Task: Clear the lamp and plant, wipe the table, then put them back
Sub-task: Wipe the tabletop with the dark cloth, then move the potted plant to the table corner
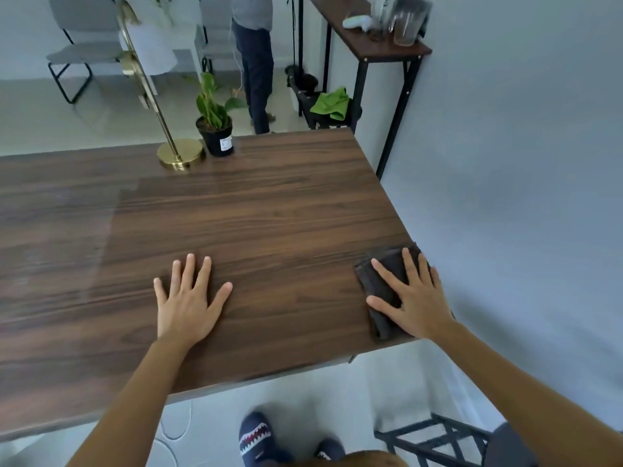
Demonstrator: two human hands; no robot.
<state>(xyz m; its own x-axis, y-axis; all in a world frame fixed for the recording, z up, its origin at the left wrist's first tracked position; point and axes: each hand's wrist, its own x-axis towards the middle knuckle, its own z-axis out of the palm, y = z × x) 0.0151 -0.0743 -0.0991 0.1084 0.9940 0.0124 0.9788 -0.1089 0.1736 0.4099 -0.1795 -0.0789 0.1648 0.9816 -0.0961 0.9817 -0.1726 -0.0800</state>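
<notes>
Hands lie flat on a dark wood-grain table [256, 210], seen from above by the person who stands at its near edge. The left hand [188, 298] rests palm down on bare wood near the middle of the near side, fingers spread and straight, holding nothing. The right hand [413, 294] presses palm down on a folded dark brown cloth [381, 288] at the table's near right corner; its fingers are stretched out over the cloth, not curled around it, and the cloth's right side reaches the table's edge.

At the far edge of the table stands a brass lamp [180, 153], its round base flat on the wood and its thin stem leaning up and to the left toward a white shade that is blurred. Just to the right of the base, close beside it, stands a potted plant [215, 129] in a black pot with a white label and broad green leaves.

Beyond the table a second person's legs in dark trousers [258, 79] show on the pale floor, with a grey chair [81, 45] to the left. A narrow console table [371, 45] stands against the right wall, and a green cloth [332, 104] lies on a low black rack beneath it. Shark-patterned slippers [258, 436] show below the near edge.
</notes>
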